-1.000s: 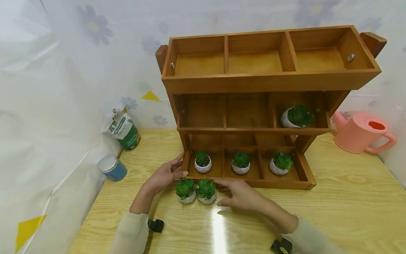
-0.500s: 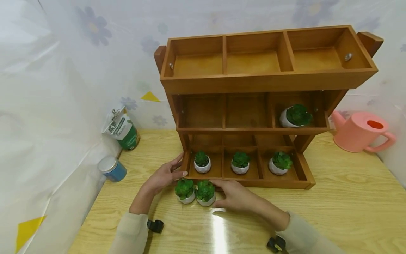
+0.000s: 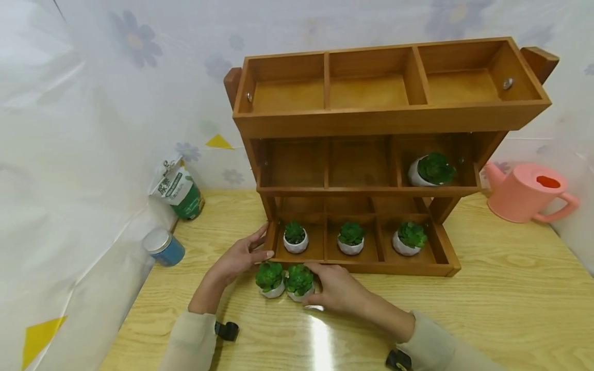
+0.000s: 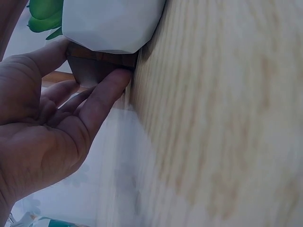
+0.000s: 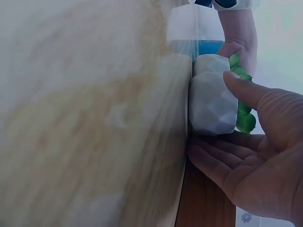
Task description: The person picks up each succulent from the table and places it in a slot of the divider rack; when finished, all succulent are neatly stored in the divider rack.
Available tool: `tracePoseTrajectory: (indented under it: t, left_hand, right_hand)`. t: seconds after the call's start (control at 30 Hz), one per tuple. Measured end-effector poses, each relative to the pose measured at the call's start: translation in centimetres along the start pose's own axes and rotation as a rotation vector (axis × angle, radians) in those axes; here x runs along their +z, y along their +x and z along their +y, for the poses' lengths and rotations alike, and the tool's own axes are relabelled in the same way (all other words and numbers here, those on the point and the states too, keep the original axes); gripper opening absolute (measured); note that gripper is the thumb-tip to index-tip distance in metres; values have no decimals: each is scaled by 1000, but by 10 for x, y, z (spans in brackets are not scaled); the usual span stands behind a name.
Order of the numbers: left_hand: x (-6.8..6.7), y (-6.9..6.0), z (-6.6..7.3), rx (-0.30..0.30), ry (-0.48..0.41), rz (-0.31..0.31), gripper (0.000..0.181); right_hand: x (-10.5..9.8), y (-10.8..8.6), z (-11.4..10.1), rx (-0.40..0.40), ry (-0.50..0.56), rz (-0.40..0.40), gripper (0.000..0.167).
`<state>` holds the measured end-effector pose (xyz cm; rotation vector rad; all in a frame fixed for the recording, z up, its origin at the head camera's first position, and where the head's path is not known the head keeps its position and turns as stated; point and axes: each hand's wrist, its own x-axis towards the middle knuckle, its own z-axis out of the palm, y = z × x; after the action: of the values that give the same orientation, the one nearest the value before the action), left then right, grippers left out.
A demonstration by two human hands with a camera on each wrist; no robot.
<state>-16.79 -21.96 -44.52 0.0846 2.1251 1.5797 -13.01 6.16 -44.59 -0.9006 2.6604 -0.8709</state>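
Observation:
My left hand (image 3: pixel 237 260) grips the lower left front corner of the brown wooden shelf (image 3: pixel 390 121), thumb at the front and fingers along the side. In front of that corner, two succulents in white faceted pots stand side by side on the table. My right hand (image 3: pixel 343 289) has its thumb and fingers around the right potted succulent (image 3: pixel 299 279); the right wrist view shows the thumb against its white pot (image 5: pixel 213 106) and the fingers on the far side. The left potted succulent (image 3: pixel 269 278) stands between this one and my left hand.
The bottom tier holds three potted succulents, including a middle one (image 3: pixel 351 237). Another succulent (image 3: pixel 433 169) sits tilted in the middle tier's right compartment. A pink watering can (image 3: pixel 524 193) stands right; a blue jar (image 3: pixel 165 248) and green-white bag (image 3: pixel 181 190) stand left.
My right hand has moved left, from beside the right potted succulent to around its pot. My left hand stays at the shelf corner.

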Motion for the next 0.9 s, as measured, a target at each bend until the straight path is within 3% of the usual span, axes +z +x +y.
tracePoseTrajectory:
  t: [0.17, 0.47, 0.67, 0.9]
  left_hand:
    - [0, 0, -1, -1, 2, 3, 81]
    - [1, 0, 0, -6, 8, 13, 79]
    - [2, 0, 0, -16, 7, 25, 79]
    - [0, 0, 0, -18, 1, 29, 79]
  right_hand:
    - [1, 0, -2, 20, 3, 26, 70]
    - [-3, -5, 5, -16, 10, 90, 66]
    - [-18, -13, 8, -16, 64, 148, 63]
    - [-42, -21, 9, -18, 159, 148, 64]
